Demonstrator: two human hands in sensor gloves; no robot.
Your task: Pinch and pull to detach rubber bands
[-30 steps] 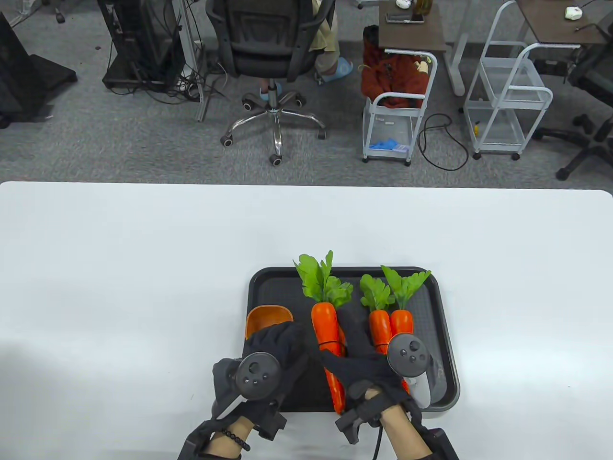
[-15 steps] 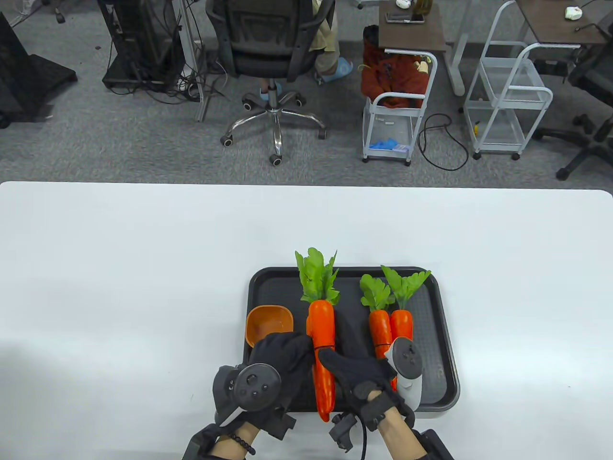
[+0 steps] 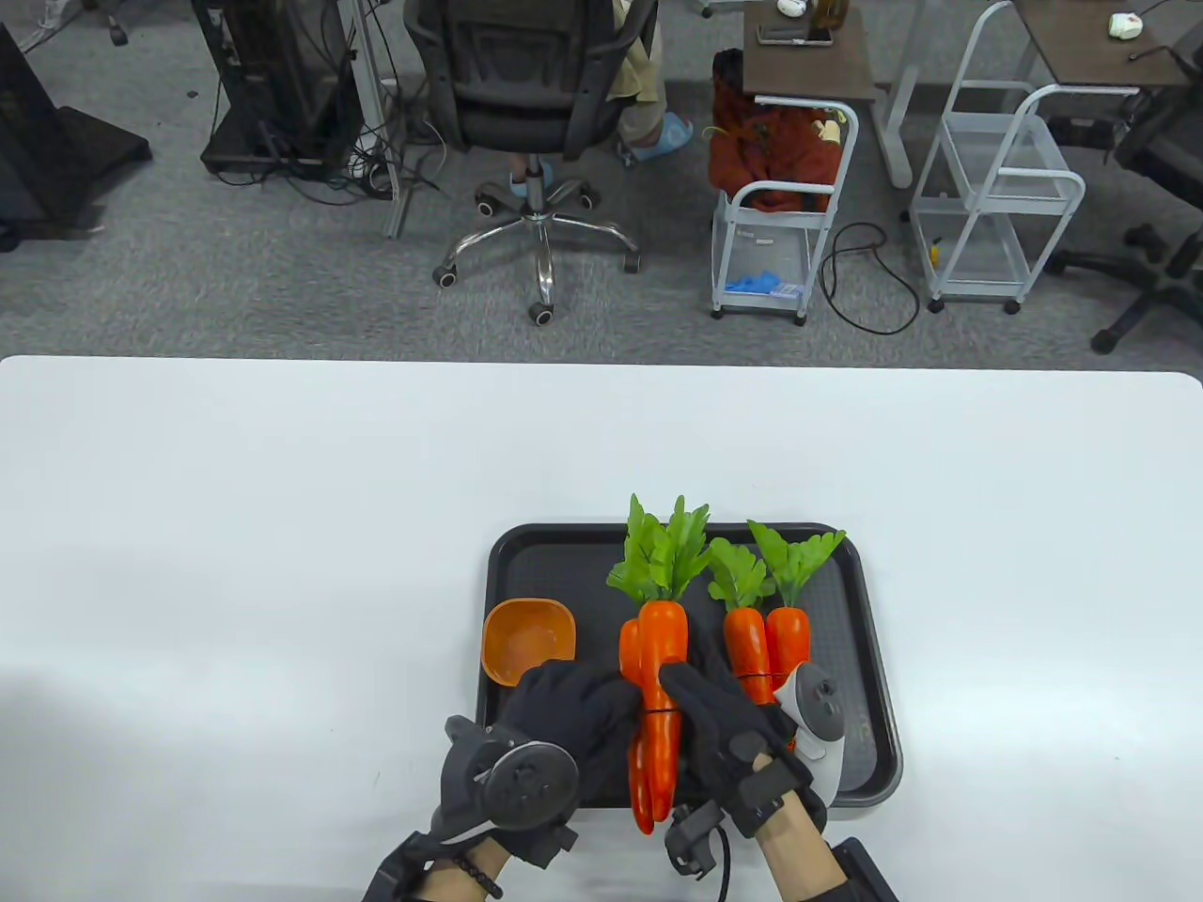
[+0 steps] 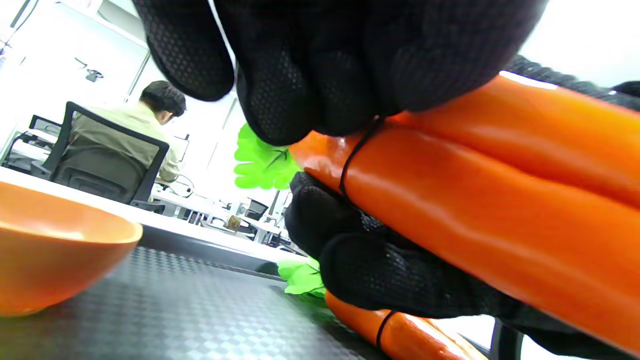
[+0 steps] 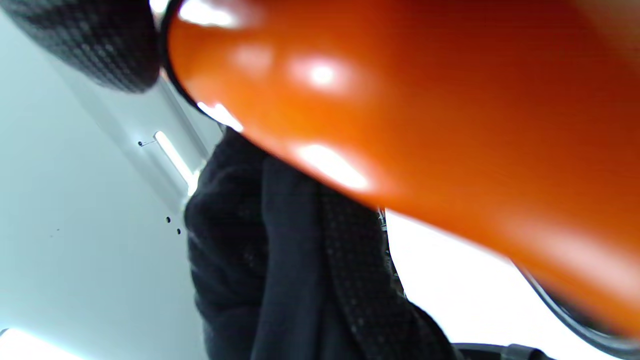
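Note:
A bundle of two toy carrots (image 3: pixel 656 695) with green leaves is held above the black tray (image 3: pixel 874 658). A thin black rubber band (image 3: pixel 658 714) circles it; it also shows in the left wrist view (image 4: pixel 350 165). My left hand (image 3: pixel 573 700) pinches the band at the bundle's left side (image 4: pixel 320 100). My right hand (image 3: pixel 714 719) grips the bundle from the right and underneath. In the right wrist view a carrot (image 5: pixel 400 125) fills the frame. A second banded carrot pair (image 3: pixel 766 648) lies on the tray to the right.
An orange bowl (image 3: pixel 528 641) sits on the tray's left side, just beyond my left hand. The tray lies on a white table (image 3: pixel 235 564) near its front edge. Chairs and carts stand on the floor beyond the table.
The bundle has been lifted, turned and shifted right, so both carrots now show side by side. Both hands have closed in around the band. The bowl is now uncovered.

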